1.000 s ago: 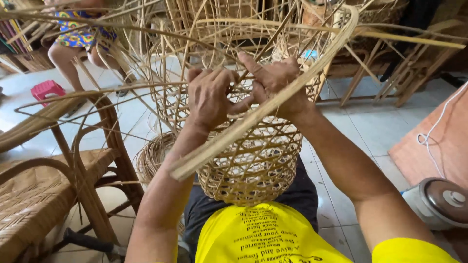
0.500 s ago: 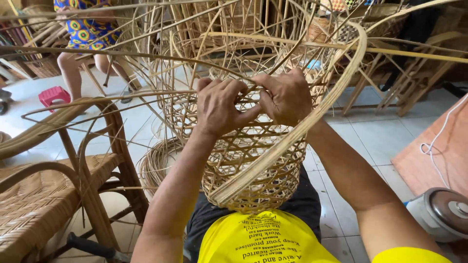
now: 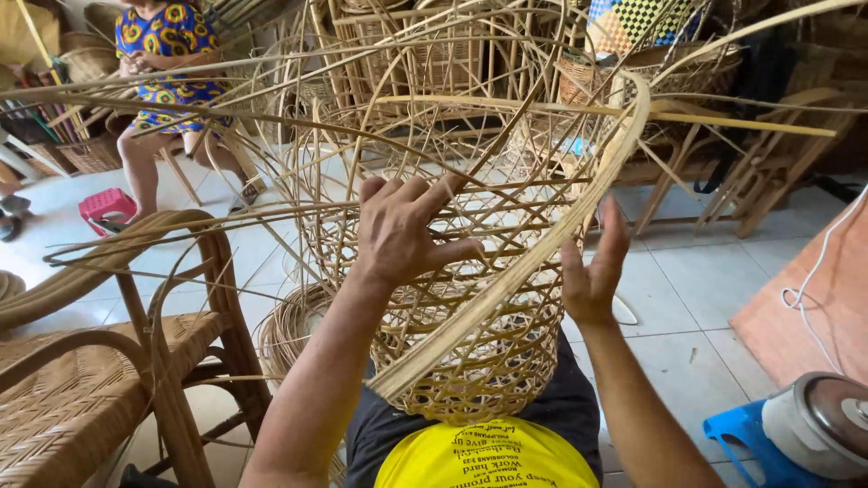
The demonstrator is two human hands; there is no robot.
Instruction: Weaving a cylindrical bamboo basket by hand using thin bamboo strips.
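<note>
A half-woven open-lattice rattan basket (image 3: 470,298) fills the centre of the view, its closed base resting against the lap of a weaver in a yellow shirt (image 3: 488,456) at 6 o'clock and its loose upright strands fanning out toward 12. A broad flat cane strip (image 3: 542,248) sweeps diagonally across the basket's face, from the lower rim at 6 o'clock up to 1 o'clock, where it bends over.

At 9 o'clock stands a wicker chair (image 3: 99,361) with a curved armrest, just beside the basket. Stacked cane furniture and baskets (image 3: 434,54) crowd the background from 11 to 2 o'clock. A second person in a blue floral dress (image 3: 167,54) sits at 10 o'clock, well apart, near a small pink stool (image 3: 107,206). A blue stool with a round metal appliance (image 3: 814,425) sits at 4 o'clock.

The weaver's left hand (image 3: 402,230) lies spread against the basket's upper lattice, fingers extended and gripping nothing. The right hand (image 3: 592,267) is raised, palm flat and fingers straight, just right of the cane strip; whether it touches the strip cannot be told.
</note>
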